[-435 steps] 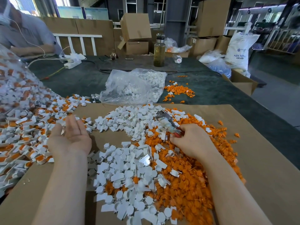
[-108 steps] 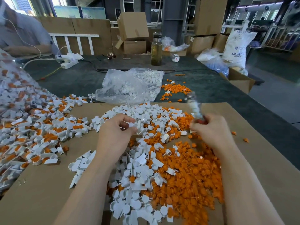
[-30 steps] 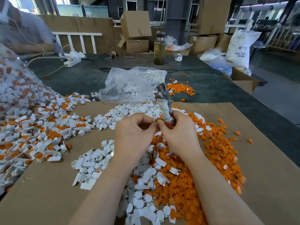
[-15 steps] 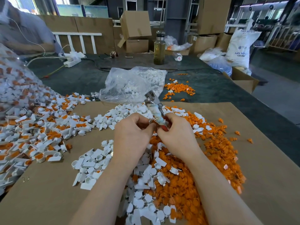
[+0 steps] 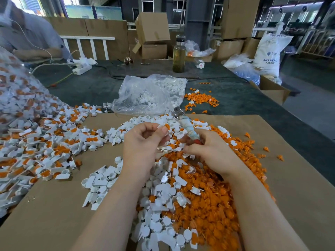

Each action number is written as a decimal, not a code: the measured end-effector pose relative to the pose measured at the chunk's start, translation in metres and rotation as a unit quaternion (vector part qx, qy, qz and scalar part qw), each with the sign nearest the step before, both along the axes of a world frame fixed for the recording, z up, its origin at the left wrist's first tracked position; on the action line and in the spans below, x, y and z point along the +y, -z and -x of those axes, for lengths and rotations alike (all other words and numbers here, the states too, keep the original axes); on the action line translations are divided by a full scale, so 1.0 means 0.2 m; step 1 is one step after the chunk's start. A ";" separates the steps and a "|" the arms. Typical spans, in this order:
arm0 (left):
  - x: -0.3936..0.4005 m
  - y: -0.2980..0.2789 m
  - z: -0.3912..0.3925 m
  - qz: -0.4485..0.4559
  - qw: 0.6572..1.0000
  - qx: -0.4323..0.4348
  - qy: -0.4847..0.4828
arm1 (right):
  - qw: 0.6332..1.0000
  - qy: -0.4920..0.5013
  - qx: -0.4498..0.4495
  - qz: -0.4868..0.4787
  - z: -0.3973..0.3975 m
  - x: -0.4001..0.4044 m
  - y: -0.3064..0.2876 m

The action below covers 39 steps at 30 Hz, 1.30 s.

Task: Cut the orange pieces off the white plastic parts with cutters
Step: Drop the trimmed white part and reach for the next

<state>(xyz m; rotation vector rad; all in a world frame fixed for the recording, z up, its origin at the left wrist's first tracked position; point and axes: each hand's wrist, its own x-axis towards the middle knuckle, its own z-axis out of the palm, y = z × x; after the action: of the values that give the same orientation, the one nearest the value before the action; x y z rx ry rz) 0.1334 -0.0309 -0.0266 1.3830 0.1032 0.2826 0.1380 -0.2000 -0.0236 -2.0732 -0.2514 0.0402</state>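
- left hand (image 5: 145,140) is pinching a small white plastic part with an orange piece (image 5: 164,128) between thumb and fingertips
- right hand (image 5: 208,151) is gripping tape-wrapped metal cutters (image 5: 186,125), fingers wrapped round the handle, over the brown cardboard sheet's (image 5: 54,205) middle

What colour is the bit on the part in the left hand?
Orange, on a white part; head view.

1. The table (image 5: 244,98) has a dark top, and a brown cardboard sheet (image 5: 299,178) covers it below the fingers (image 5: 164,132).
2. Trimmed white parts (image 5: 159,201) and cut orange pieces (image 5: 213,201) lie heaped on the sheet beneath the fingers.
3. Uncut parts (image 5: 41,147) spread out left of the fingers.
4. Beyond the fingers lie a clear plastic bag (image 5: 150,93), a small orange pile (image 5: 199,98), a bottle (image 5: 179,55) and a power strip (image 5: 82,67).
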 end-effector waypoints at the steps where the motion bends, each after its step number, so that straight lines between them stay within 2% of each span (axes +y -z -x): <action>1: 0.00 0.00 0.00 0.009 1.000 -0.006 0.003 | 1.000 -0.005 0.008 -0.001 0.00 -0.01 -0.01; 10: 0.01 0.00 0.00 0.016 1.000 -0.023 0.004 | 0.995 -0.056 0.052 0.061 0.01 -0.06 -0.02; 13: 0.01 0.00 0.00 -0.002 1.000 -0.013 -0.012 | 0.998 -0.041 -0.012 0.040 0.02 -0.02 -0.02; 18: -0.03 0.01 0.01 -0.120 0.992 0.010 -0.034 | 0.989 0.039 -0.136 -0.050 0.01 0.08 0.01; 24: -0.05 0.01 0.01 -0.191 0.980 0.019 -0.049 | 0.978 0.068 -0.196 0.015 0.00 0.11 0.03; 33: -0.04 0.01 0.01 -0.212 0.976 0.023 -0.043 | 0.977 0.067 -0.201 0.017 0.00 0.12 0.03; 36: -0.04 0.02 0.01 -0.212 0.976 0.023 -0.040 | 0.983 0.052 -0.177 0.017 0.00 0.10 0.02; 39: -0.02 0.01 0.00 -0.129 0.991 0.014 -0.031 | 0.995 0.018 -0.097 -0.025 0.00 0.05 0.01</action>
<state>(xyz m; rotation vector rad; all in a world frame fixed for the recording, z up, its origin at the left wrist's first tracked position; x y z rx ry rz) 0.1328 -0.0343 -0.0290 1.6428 0.1363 0.3367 0.1378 -0.1896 -0.0257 -2.0335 -0.3295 -0.1884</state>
